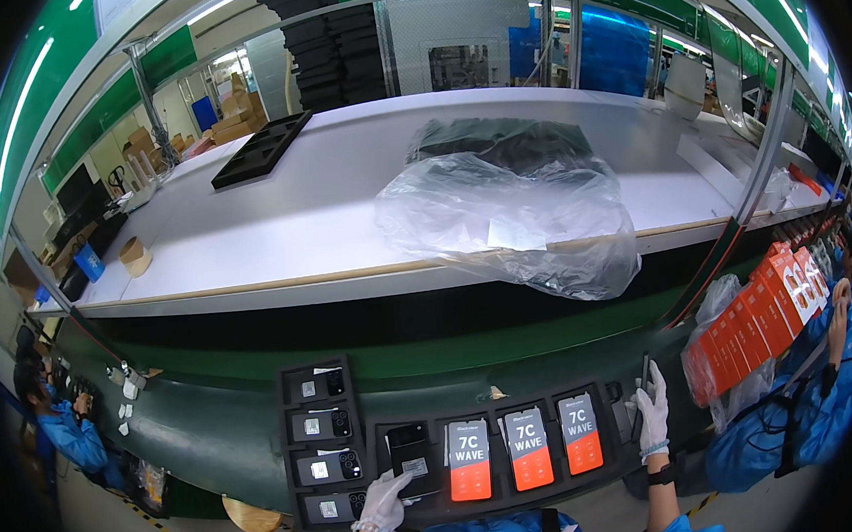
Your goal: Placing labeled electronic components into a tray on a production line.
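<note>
My gloved left hand [384, 505] has its fingers bunched at the lower end of a black phone [407, 443], which bears a white label and lies at the left slot of a dark tray [548, 499]. In that tray's other slots sit several phones with white-and-orange front films [471, 473]. To the tray's right my gloved right hand [655, 413] is raised, its fingers closed round a slim dark phone [639, 404] seen almost edge-on. A second dark tray [287, 411] on the left holds several dark phones [324, 425], backs up, with white labels.
A white shelf [297, 235] beyond carries crumpled clear plastic [520, 211], a black tray [263, 149] and a tape roll [135, 255]. Orange boxes [751, 319] stand in a row at right, beside a person in blue [796, 419]. Another person [70, 424] works at far left.
</note>
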{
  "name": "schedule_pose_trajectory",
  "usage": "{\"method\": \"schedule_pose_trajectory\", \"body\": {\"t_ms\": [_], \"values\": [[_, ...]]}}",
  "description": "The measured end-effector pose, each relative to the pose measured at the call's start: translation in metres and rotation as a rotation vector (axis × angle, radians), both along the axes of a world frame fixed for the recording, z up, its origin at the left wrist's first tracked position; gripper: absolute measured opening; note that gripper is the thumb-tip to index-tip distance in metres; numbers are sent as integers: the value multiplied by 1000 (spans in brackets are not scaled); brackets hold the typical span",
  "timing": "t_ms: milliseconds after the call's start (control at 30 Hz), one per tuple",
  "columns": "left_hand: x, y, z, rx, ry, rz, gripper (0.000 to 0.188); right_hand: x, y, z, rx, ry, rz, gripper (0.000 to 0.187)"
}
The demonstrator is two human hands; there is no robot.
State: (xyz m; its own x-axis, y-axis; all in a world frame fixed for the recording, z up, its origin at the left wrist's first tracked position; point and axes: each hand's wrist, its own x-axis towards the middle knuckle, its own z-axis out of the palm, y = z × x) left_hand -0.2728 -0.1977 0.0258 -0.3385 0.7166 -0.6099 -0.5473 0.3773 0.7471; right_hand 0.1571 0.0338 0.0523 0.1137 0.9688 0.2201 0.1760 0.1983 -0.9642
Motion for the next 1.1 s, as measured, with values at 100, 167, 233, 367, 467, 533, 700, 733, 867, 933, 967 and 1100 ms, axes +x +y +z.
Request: {"method": "schedule_pose_trajectory", "body": {"t_ms": [100, 167, 233, 367, 467, 533, 700, 733, 867, 933, 967, 1100], "values": [[6, 12, 14, 376, 1262, -500, 47, -60, -22, 50, -162, 198, 200, 65], [15, 18, 18, 422, 1202, -340, 40, -81, -33, 46, -49, 337, 357, 69], [12, 44, 25, 182, -561, 149, 42, -121, -55, 66, -288, 563, 505, 70], [24, 40, 11, 321, -622, 159, 42, -183, -80, 59, -435, 666, 740, 66], [46, 32, 42, 488, -467, 266, 45, -215, -108, 45, 157, -245, 711, 63], [55, 30, 98, 665, -516, 342, 55, -241, -139, 67, 59, -134, 754, 64], [38, 37, 110, 832, -537, 428, 56, -270, -158, 74, 372, -361, 728, 54], [35, 38, 114, 849, -515, 420, 54, -273, -159, 70, 383, -395, 758, 53], [31, 39, 124, 925, -312, 405, 49, -286, -169, 59, 374, -379, 800, 58], [28, 35, 130, 936, -179, 419, 46, -294, -170, 51, 393, -334, 786, 63], [23, 34, 127, 937, -177, 418, 46, -295, -170, 48, 395, -333, 786, 63], [8, 34, 109, 954, -207, 417, 46, -303, -179, 38, 391, -399, 818, 62]]}}
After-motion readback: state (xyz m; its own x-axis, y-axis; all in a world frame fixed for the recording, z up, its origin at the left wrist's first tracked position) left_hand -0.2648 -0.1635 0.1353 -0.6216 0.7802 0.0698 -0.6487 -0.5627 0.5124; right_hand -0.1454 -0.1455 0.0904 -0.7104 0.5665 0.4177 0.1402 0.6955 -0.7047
